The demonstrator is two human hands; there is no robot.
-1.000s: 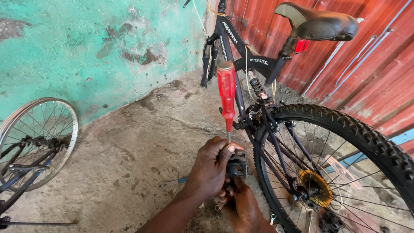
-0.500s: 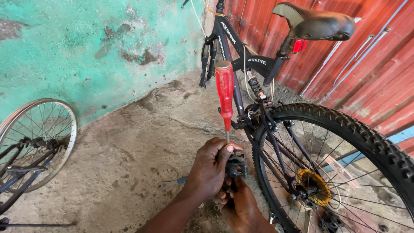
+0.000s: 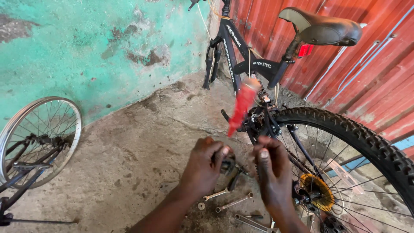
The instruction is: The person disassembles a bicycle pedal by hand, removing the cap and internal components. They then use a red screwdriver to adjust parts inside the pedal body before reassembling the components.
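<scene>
Rough grey concrete floor (image 3: 129, 146) meets a peeling turquoise wall (image 3: 86, 51) and a red corrugated wall (image 3: 366, 73), with a black bicycle (image 3: 241, 56) standing ahead of me. From my remote view, the red-handled screwdriver (image 3: 241, 105) sits between and just above both hands, its long axis tilted, the butt of the handle up and to the right toward the frame, the lower end pointing down-left toward my left hand (image 3: 205, 166). It is motion-blurred, so I cannot tell what holds it. 0.5 s ago it stood nearly upright over hands stacked together; now it leans and the hands are apart. My left hand is curled narrow around a small dark metal part (image 3: 227, 164). My right hand (image 3: 271, 168) is closed too, thumb up, and I think it is empty. 3 or so spanners (image 3: 233, 202) lie on the floor below, and a loose spoked wheel (image 3: 41, 138) rests at left.
</scene>
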